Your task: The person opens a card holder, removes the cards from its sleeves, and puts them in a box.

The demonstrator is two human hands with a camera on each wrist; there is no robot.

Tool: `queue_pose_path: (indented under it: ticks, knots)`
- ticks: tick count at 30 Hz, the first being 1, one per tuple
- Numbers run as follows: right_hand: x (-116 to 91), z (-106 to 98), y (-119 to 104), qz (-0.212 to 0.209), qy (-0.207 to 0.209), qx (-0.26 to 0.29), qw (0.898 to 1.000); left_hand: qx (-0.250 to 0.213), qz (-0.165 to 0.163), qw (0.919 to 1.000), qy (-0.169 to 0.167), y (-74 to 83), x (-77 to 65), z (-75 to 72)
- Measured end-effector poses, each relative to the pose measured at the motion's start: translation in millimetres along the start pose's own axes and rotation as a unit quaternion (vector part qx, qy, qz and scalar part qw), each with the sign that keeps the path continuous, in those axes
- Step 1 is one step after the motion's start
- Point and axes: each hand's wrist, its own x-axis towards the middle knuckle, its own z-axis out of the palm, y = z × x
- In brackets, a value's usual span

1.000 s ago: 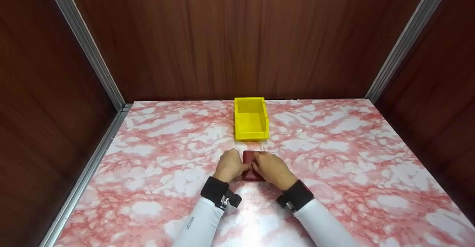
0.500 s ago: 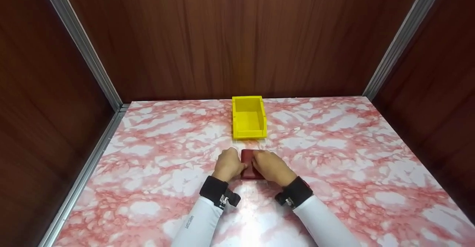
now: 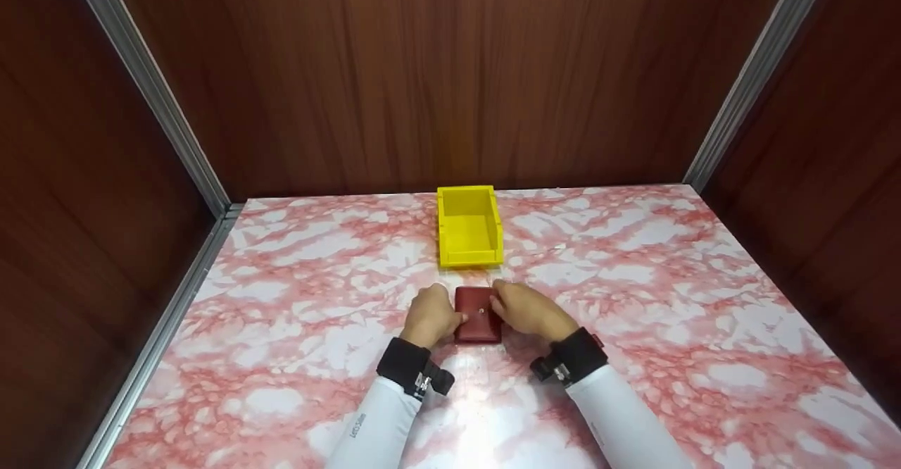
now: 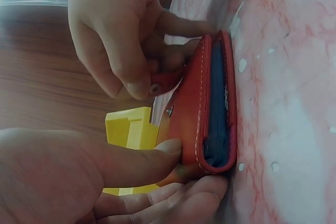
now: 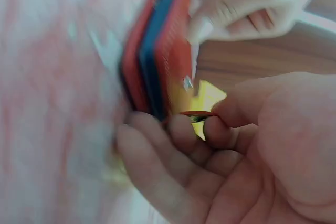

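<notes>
A red leather wallet [image 3: 479,327] lies folded on the table between both hands. My left hand [image 3: 429,315] grips its left end, thumb on top and fingers along the side and underneath, as the left wrist view shows. At the wallet's right side, my right hand [image 3: 529,308] pinches the small closure strap [image 4: 165,84] between thumb and finger. The strap is lifted off the cover, with its round snap showing. A metal snap stud [image 4: 169,110] sits bare on the wallet's face. Dark blue lining [image 4: 216,106] shows between the stitched covers.
Just beyond the wallet stands a yellow open-front bin [image 3: 471,258]. The tabletop [image 3: 281,356] has a red and white marbled pattern. Brown wood-look panels [image 3: 394,74] with metal corner rails [image 3: 151,82] enclose the back and sides.
My right hand has moved rightward off the wallet's middle, drawing the strap away and baring the snap stud. My left hand keeps its grip. The head view has shifted slightly.
</notes>
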Motion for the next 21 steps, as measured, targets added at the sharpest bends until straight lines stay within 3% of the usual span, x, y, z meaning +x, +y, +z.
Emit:
queue_pose_path:
  ticks: [9, 14, 21]
  knots:
    - [-8, -25, 24, 0.103, -0.043, -0.005, 0.994, 0.0, 0.003, 1.0, 0.004, 1.1, -1.2, -0.5]
    - [-11, -26, 30, 0.125, -0.073, -0.003, 0.989, 0.005, 0.001, 1.0, 0.005, 1.4, -1.8, -1.2]
    - [-11, -21, 29, 0.158, -0.075, -0.013, 0.984, 0.004, -0.004, 1.0, 0.001, 0.6, -1.3, 0.0]
